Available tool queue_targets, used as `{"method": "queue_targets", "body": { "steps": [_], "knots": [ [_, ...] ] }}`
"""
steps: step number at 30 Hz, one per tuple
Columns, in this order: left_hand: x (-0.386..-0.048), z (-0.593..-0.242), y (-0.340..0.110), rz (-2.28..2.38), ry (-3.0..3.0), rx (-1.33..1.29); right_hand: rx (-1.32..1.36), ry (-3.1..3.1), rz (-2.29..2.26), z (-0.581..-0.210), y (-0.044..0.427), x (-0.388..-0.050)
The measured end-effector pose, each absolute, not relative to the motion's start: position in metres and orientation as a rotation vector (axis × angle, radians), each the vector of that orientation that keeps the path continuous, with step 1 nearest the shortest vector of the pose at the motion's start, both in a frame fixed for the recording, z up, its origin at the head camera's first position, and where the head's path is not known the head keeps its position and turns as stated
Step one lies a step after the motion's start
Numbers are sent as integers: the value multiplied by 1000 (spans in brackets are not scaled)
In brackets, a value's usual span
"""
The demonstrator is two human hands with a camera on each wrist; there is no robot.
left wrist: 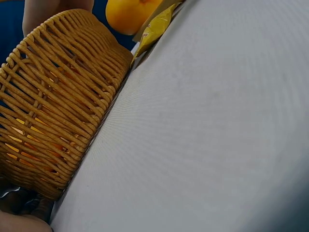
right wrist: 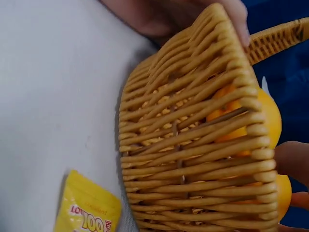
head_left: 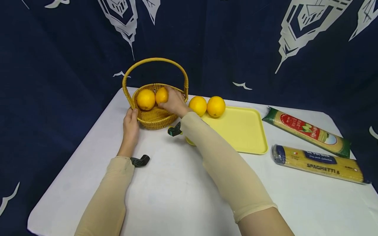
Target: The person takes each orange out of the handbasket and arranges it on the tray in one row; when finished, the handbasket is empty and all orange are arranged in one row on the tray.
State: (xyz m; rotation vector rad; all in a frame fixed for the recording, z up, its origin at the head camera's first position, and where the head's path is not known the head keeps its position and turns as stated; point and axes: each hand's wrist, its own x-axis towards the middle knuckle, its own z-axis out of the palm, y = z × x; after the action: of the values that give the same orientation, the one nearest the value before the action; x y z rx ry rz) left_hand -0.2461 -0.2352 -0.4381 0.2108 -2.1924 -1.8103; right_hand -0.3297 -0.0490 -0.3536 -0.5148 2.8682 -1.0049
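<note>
The wicker basket (head_left: 156,122) stands at the back left of the table, its handle upright. My left hand (head_left: 131,127) grips its near left side by the rim; this hand also shows at the top of the right wrist view (right wrist: 169,19). Inside the basket lies one orange (head_left: 146,99). Beside it, my right hand (head_left: 175,101) holds a second orange (head_left: 161,95) between thumb and fingers, over the basket's right part. In the right wrist view only some of the right hand's fingers show past the rim, and the basket wall (right wrist: 193,145) partly hides both oranges.
Two oranges (head_left: 198,105) (head_left: 216,106) sit side by side at the back left of a yellow tray (head_left: 245,131). Two spaghetti packs (head_left: 307,131) (head_left: 322,165) lie at the right. A small yellow packet (right wrist: 89,205) lies near the basket, hidden mostly by my right arm in the head view.
</note>
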Motion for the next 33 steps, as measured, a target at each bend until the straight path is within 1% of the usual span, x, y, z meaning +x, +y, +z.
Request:
{"method": "queue_targets", "body": {
  "steps": [5,10,15,19,26,33],
  "knots": [
    [-247,-436,-236,-1792,-2202,217,-479,2902,-959,-354,-52,-332],
    [-248,-436,-236,-1802,-2188,207,-556,2950,-945,-359,-55,-332],
    [-249,-438,-236,-1825,-2181,215,-560,2972,-934,-362,-54,-329],
    [-245,-435,-233,-1809,-2204,228,-634,2970,-962,-362,-48,-325],
    [-248,-438,-230,-1772,-2225,216,-734,2925,-1203,-352,-23,-309],
    [-246,-437,-233,-1757,-2216,227,-963,2868,-1345,-347,-8,-286]
  ]
}}
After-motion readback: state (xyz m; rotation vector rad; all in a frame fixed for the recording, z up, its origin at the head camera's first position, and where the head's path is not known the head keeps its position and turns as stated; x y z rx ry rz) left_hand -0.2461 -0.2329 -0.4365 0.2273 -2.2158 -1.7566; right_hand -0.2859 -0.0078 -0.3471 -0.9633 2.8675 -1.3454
